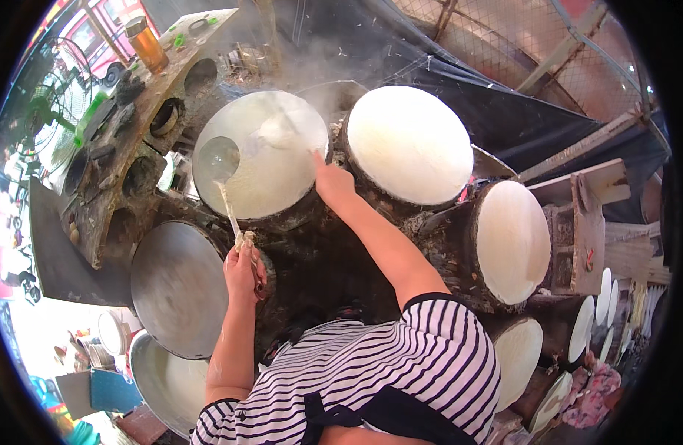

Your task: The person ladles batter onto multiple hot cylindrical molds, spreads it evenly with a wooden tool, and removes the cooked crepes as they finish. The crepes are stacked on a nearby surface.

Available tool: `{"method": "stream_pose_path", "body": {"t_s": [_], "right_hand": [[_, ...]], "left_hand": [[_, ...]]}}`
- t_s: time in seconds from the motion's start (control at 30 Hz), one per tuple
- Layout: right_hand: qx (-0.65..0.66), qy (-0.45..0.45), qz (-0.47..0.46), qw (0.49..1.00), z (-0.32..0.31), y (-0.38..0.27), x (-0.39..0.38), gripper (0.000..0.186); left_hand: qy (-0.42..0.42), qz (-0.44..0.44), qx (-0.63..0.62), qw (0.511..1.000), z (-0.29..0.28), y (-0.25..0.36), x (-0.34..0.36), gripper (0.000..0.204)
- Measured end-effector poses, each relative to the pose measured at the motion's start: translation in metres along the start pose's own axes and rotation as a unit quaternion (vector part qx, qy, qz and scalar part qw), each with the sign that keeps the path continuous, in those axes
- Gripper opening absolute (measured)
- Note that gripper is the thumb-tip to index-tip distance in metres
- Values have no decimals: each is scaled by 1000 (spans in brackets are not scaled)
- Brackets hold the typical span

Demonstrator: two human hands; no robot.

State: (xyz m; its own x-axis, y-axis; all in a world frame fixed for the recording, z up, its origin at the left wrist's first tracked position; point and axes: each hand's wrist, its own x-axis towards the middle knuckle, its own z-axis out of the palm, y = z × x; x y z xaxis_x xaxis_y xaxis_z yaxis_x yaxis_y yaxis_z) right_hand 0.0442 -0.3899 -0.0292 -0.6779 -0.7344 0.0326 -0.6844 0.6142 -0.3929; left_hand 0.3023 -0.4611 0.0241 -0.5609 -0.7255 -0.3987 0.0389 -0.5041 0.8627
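Fingers wrapped round its pale, crusted handle, my left hand holds a ladle. The ladle's round metal bowl is above the left side of a large round pan coated with a thin whitish layer. My right hand is closed at that pan's right rim, its index finger toward the pan. What it grips, if anything, is hidden. Near it, a pale rounded shape on the pan is blurred by steam. Another round pan, covered in smooth white, stands to the right.
A bare grey round pan lies at my left, above a large metal basin. More white-coated pans curve down my right side. An amber bottle stands on the ledge at the far left, near a fan.
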Motion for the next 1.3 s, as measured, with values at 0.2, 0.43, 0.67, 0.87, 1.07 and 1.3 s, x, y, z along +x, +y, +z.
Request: {"method": "stream_pose_path", "body": {"t_s": [0.2,0.43,0.67,0.87,1.07,1.3], "right_hand": [[37,-7,67,997,29,-20,-60,59],[24,21,22,999,16,7,-10,59],[-26,-69,-157,985,7,16,20,55],[70,-22,-67,995,-10,9,-18,46],[424,28,78,902,79,-52,-110,49],[703,-129,121,689,78,-109,-90,42]], "left_hand": [[1,-1,-13,1000,1,1,1,19],[30,14,-18,999,-5,7,-7,18],[51,57,112,991,0,9,14,16],[114,216,409,879,-12,-6,109,33],[85,257,564,780,-12,-24,125,24],[-77,-144,-254,953,26,34,48,18]]}}
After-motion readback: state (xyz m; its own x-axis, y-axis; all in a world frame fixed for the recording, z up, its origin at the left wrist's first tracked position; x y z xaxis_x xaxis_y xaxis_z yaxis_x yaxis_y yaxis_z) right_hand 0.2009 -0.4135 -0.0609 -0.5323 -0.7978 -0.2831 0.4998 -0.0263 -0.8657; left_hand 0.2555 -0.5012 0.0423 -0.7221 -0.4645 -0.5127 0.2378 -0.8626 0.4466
